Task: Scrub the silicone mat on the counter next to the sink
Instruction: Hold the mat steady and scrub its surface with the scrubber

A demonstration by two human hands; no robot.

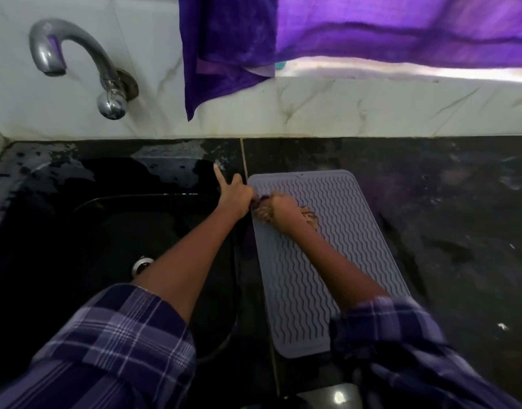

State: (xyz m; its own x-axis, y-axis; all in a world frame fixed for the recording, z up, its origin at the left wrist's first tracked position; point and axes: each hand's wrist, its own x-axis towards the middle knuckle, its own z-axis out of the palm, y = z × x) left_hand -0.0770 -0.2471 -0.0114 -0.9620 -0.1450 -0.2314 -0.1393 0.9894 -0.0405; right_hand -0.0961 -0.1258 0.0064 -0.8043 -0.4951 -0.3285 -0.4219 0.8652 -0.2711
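Note:
A grey silicone mat (pixel 327 246) with wavy ridges lies lengthwise on the dark counter, just right of the sink. My right hand (pixel 279 206) presses down on the mat's upper left part, closed around a brownish scrubber (pixel 310 216) that shows blurred at its edges. My left hand (pixel 234 193) rests at the mat's left edge near its far corner, index finger stretched out toward the wall, the other fingers curled at the mat's rim. Whether those fingers pinch the mat is hidden.
A black sink (pixel 112 240) with a metal drain (pixel 141 265) fills the left. A chrome tap (pixel 76 63) juts from the white marble wall above it. A purple cloth (pixel 224 45) hangs at the window. The wet dark counter (pixel 445 216) extends right.

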